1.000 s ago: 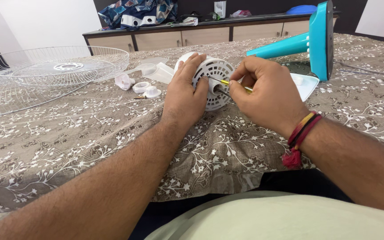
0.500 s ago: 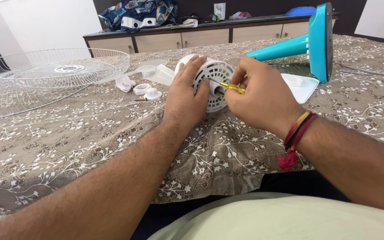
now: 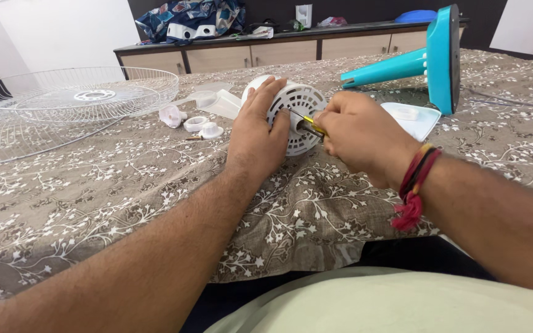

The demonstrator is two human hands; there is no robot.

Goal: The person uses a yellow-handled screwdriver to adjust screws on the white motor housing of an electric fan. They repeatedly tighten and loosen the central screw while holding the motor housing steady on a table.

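Fan motor housing (image 3: pixel 300 117), white w/ slotted round face, lies on its side at centre of frame, upper-middle, on the patterned bedspread (image 3: pixel 94 203). Left hand (image 3: pixel 259 132) wraps over its left side, fingers (image 3: pixel 265 92) curled across the top, palm pressed against it, clamped on the housing. Right hand (image 3: pixel 362 132) sits just right of the housing, fingers pinched together around a yellow-handled screwdriver (image 3: pixel 311 125); its tip meets the housing's face near centre. Red and black thread band (image 3: pixel 416 182) on the right wrist.

Left of the housing, near it: small white plastic parts (image 3: pixel 192 123), incl. a ring, a cap and a cone-like piece. Further to upper left of frame: wire fan guard (image 3: pixel 75 98), w/ a second grille half under it, edge running out to the left border. Upper right: teal fan stand (image 3: pixel 424 58) lying on its side, base upright. White tray-like piece (image 3: pixel 411 117) just behind the right hand. Back of frame: low wooden cabinet (image 3: pixel 248 52) w/ crumpled cloth and odd items on top; can't tell what they are.
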